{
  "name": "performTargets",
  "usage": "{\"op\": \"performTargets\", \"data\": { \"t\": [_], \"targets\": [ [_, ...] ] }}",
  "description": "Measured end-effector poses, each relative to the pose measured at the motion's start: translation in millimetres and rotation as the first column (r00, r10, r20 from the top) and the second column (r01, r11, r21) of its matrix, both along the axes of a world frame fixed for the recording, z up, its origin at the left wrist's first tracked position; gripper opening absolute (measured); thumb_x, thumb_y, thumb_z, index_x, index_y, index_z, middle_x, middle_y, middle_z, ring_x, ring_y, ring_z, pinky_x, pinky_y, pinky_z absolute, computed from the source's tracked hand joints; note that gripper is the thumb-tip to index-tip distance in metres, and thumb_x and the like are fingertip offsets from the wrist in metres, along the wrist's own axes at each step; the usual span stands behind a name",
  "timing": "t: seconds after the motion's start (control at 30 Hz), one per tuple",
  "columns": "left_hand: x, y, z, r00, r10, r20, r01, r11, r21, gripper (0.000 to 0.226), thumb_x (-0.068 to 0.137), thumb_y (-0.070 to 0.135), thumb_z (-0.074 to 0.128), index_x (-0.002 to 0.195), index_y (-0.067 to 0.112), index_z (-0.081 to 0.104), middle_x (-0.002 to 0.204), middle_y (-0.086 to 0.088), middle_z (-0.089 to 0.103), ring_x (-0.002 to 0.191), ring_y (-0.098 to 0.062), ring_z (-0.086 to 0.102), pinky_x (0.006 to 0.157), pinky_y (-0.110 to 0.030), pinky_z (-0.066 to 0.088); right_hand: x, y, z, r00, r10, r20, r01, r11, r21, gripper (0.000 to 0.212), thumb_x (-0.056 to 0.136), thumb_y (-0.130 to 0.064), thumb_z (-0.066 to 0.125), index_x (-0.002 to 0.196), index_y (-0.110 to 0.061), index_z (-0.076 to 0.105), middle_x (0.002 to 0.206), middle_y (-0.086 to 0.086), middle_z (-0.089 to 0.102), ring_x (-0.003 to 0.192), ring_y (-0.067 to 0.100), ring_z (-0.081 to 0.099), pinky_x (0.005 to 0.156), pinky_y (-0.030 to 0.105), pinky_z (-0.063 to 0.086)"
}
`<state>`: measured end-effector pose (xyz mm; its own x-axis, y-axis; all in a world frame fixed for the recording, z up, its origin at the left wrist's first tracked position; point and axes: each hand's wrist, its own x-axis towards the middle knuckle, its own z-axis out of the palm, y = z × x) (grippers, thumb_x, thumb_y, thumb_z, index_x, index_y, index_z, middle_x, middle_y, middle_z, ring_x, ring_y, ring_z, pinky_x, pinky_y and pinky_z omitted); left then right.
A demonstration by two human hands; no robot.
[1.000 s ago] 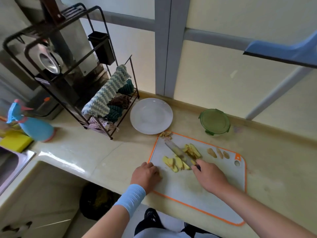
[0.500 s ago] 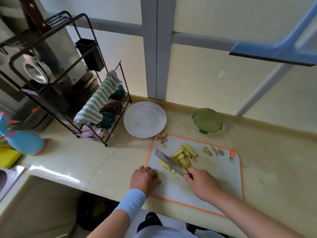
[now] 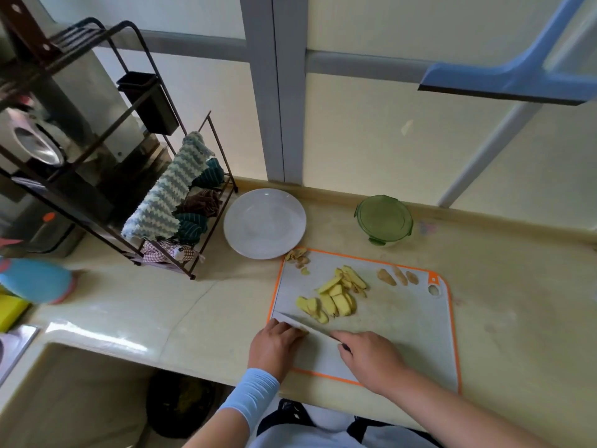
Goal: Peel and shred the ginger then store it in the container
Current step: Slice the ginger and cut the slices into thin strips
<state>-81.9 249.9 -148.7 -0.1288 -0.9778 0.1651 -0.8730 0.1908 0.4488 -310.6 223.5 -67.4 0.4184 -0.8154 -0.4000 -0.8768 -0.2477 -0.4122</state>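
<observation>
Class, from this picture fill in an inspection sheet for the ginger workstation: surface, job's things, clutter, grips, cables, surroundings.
Surface: beige counter, orange-rimmed cutting board at its front edge.
Job's things: ginger slices piled on the board; knife blade at the board's near-left side; green container behind, lid on.
Clutter: peel scraps at the board's far-left corner; white plate; cloth rack; spray bottle.
Grips: right hand grips the knife handle; left hand curled beside the blade.
Cables: nothing seen.
Surroundings: sink at left, window frame behind.
</observation>
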Motion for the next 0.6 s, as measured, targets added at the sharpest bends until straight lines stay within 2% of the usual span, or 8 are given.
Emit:
{"op": "performTargets", "data": {
  "t": [0.13,0.27,0.47,0.6],
  "targets": [
    [-10,5,-7,0.998,0.062,-0.009,-0.062,0.998,-0.021,0.017,0.081,0.030,0.059,0.086,0.030,0.075,0.081,0.010,0.064,0.072,-0.017,0.050,0.053,-0.026,0.046,-2,1,-4,1.000,0.015,-0.007,-0.015,1.000,-0.004,0.040,0.102,-0.031,0.039,0.140,-0.038,0.049,0.109,0.000,0.070,0.098,0.023,0.063,0.075,0.035,0.051],
    [-13,6,-6,0.997,0.081,-0.011,-0.081,0.993,-0.080,0.017,0.084,0.028,0.058,0.085,0.027,0.075,0.081,0.009,0.065,0.074,-0.015,0.049,0.057,-0.026,0.045,-5,1,-10,1.000,0.006,0.015,-0.006,1.000,-0.007,0.039,0.101,-0.032,0.039,0.138,-0.038,0.051,0.101,-0.001,0.071,0.091,0.023,0.063,0.072,0.036,0.051],
    [-17,5,-5,0.996,0.093,-0.012,-0.093,0.990,-0.102,0.020,0.083,0.025,0.056,0.083,0.024,0.076,0.083,0.006,0.068,0.076,-0.019,0.054,0.058,-0.027,0.049,-8,2,-11,0.997,0.062,0.037,-0.058,0.992,-0.109,0.037,0.102,-0.031,0.040,0.136,-0.037,0.053,0.100,0.000,0.071,0.090,0.024,0.064,0.070,0.035,0.048],
    [-20,6,-3,0.993,0.119,-0.011,-0.119,0.989,-0.086,0.025,0.077,0.024,0.054,0.084,0.022,0.078,0.092,0.000,0.072,0.092,-0.021,0.062,0.061,-0.024,0.054,-9,10,-12,0.988,0.134,0.076,-0.119,0.977,-0.176,0.038,0.097,-0.031,0.043,0.132,-0.033,0.058,0.082,-0.003,0.069,0.071,0.023,0.064,0.056,0.033,0.043]
  ]
}}
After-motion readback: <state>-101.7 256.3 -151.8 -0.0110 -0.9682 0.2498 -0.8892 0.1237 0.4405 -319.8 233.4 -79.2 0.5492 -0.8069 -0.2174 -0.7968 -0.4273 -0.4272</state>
